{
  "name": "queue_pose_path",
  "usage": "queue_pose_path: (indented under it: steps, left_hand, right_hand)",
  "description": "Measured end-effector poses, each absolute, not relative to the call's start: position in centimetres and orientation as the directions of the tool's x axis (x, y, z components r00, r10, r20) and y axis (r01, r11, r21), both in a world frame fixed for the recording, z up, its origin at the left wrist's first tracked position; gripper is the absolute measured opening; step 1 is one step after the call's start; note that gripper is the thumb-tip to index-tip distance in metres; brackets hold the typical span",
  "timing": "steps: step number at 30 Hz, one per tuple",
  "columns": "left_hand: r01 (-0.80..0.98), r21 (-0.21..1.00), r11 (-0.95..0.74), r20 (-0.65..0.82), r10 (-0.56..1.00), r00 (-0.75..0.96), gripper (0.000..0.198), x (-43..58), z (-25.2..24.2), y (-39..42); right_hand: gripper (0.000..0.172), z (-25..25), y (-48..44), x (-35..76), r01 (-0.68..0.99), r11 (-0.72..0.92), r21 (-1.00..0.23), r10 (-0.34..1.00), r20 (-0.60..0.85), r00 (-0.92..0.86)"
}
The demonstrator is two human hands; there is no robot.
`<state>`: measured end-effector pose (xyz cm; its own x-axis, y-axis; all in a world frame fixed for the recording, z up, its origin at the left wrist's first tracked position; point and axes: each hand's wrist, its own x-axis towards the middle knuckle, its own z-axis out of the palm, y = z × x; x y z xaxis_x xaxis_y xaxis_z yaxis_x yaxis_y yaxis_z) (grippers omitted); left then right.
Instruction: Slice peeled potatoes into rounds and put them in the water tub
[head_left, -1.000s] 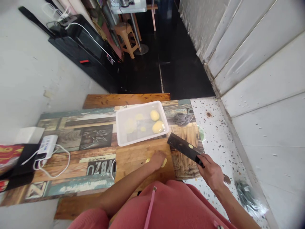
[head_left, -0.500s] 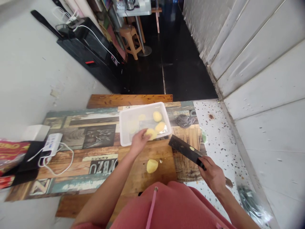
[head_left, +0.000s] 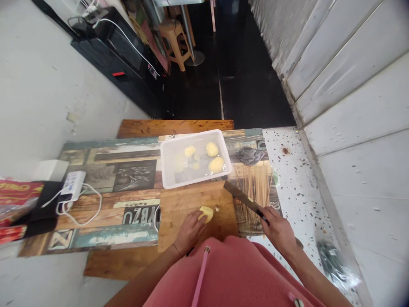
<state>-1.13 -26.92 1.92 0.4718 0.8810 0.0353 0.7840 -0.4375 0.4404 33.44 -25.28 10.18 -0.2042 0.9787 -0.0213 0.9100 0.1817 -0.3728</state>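
My left hand (head_left: 191,230) rests on the wooden cutting board (head_left: 179,198), its fingers closed on a peeled, cut potato (head_left: 207,214). A small scrap (head_left: 217,209) lies just right of the potato. In my right hand (head_left: 278,228) is a cleaver (head_left: 241,195), gripped by its handle. Its dark blade points left over the board's right edge, apart from the potato, with a bit of yellow stuck to it. Beyond the board stands a white plastic tub (head_left: 164,170) of water with several peeled potatoes and pieces, among them a whole potato (head_left: 211,149).
Thin wooden skewers (head_left: 255,183) lie right of the board, a grey cloth (head_left: 249,155) behind them. To the left are a power strip (head_left: 73,185) with a white cable and a red packet (head_left: 19,200). A bench (head_left: 175,125) runs along the table's far side.
My left hand has let go of a potato piece at the tub, come back toward me and closed on the potato on the board. The cleaver has tilted and shifted slightly left.
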Motion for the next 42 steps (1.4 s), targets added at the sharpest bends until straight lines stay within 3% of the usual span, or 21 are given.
queue_pose_path:
  steps: [4, 9, 14, 21, 27, 42]
  left_hand:
    - [0.734, 0.380, -0.564, 0.056, 0.806, 0.590, 0.035, -1.5, 0.5, -28.1]
    - [0.723, 0.419, -0.550, -0.024, 0.789, 0.614, 0.039, -1.8, 0.0, -28.2]
    - [0.731, 0.456, -0.507, -0.036, 0.810, 0.585, 0.034, -1.6, -0.2, -28.3]
    - [0.717, 0.334, -0.612, 0.088, 0.777, 0.623, 0.034, -2.0, 0.3, -28.4]
    - [0.678, 0.231, -0.698, 0.124, 0.712, 0.691, 0.034, -2.0, 0.8, -28.1]
    - [0.679, 0.262, -0.686, 0.091, 0.718, 0.690, 0.036, -2.3, 0.1, -28.1]
  right_hand:
    - [0.032, 10.0, -26.0, 31.0, 0.905, 0.246, -0.346, 0.931, -0.176, -0.320]
    - [0.032, 9.8, -27.4, 27.9, 0.852, 0.395, -0.343, 0.830, -0.264, -0.491]
    - [0.030, 10.7, -28.1, 26.6, 0.845, 0.436, -0.309, 0.796, -0.306, -0.523]
    - [0.026, 12.5, -27.6, 26.1, 0.852, 0.445, -0.275, 0.685, -0.508, -0.522]
    - [0.016, 12.8, -27.5, 25.8, 0.870, 0.402, -0.286, 0.698, -0.519, -0.493]
    - [0.017, 12.8, -27.0, 25.9, 0.863, 0.408, -0.297, 0.668, -0.548, -0.504]
